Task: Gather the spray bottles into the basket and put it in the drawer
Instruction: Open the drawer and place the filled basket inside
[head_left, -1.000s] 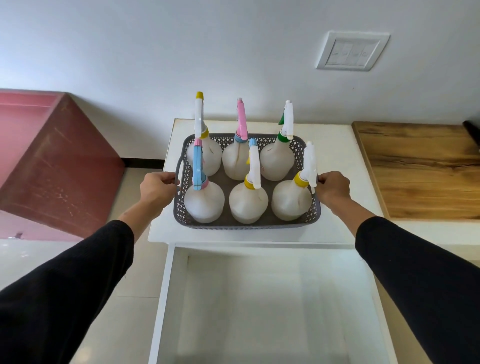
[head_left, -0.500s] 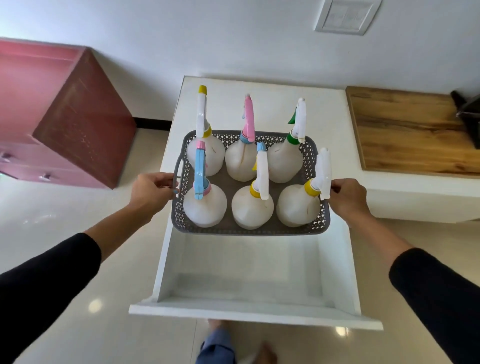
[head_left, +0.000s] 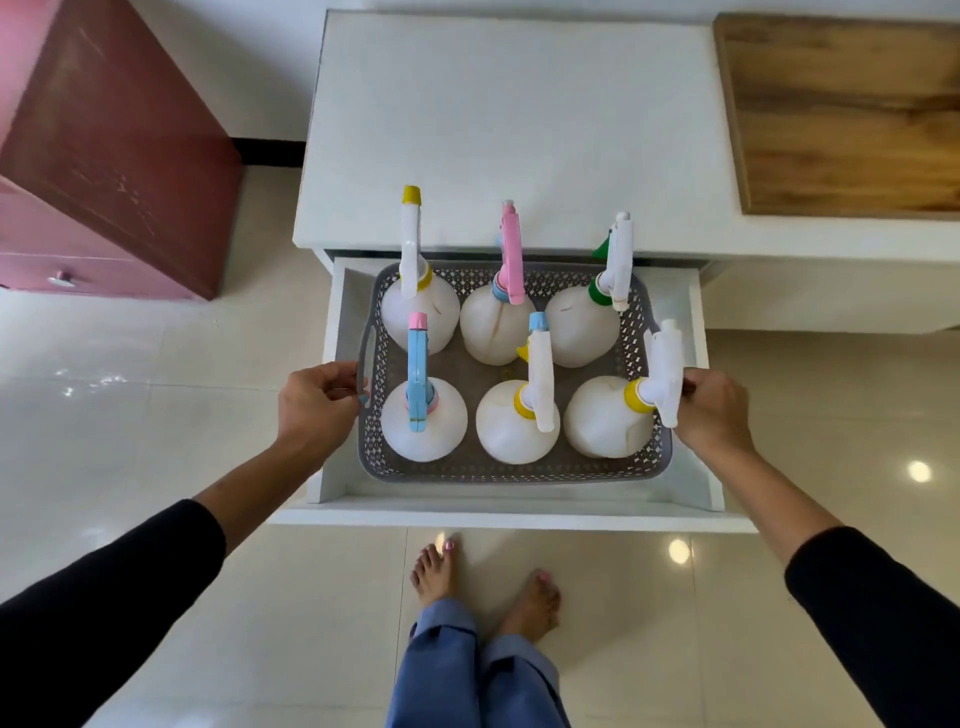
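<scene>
Holding the grey basket (head_left: 511, 470) by its two side handles, I have my left hand (head_left: 317, 408) curled round the left one and my right hand (head_left: 714, 408) round the right. Six spray bottles (head_left: 423, 426) stand upright inside, three behind and three in front. From my head view the basket sits within the open white drawer (head_left: 519, 506), narrow gaps showing at every wall, both my bare feet (head_left: 434, 569) just beyond its front.
</scene>
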